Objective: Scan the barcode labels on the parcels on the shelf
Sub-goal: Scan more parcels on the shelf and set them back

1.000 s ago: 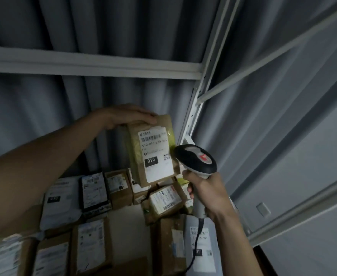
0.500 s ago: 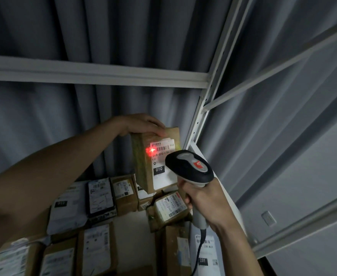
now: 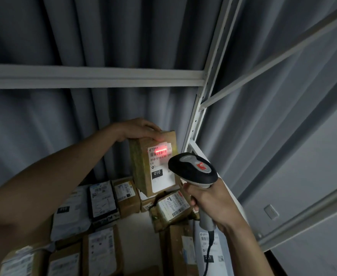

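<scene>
Upright parcel (image 3: 153,164) held on end above the shelf (image 3: 137,242), long axis vertical, white label (image 3: 160,166) facing the camera. Red scan line sits across the barcode (image 3: 160,151) near the label's top. Left hand (image 3: 138,129) grips the parcel's top edge, fingers curled over it. Right hand (image 3: 211,204) wraps the scanner (image 3: 192,169) handle, fingers closed round it; scanner head just right of and below the barcode, aimed up-left, not touching. Right hand is nearer the label. Upright post (image 3: 195,136) close behind the parcel's right edge; little room that side. Other parcels (image 3: 103,200) lie flat below, labels up; open room left and above.
</scene>
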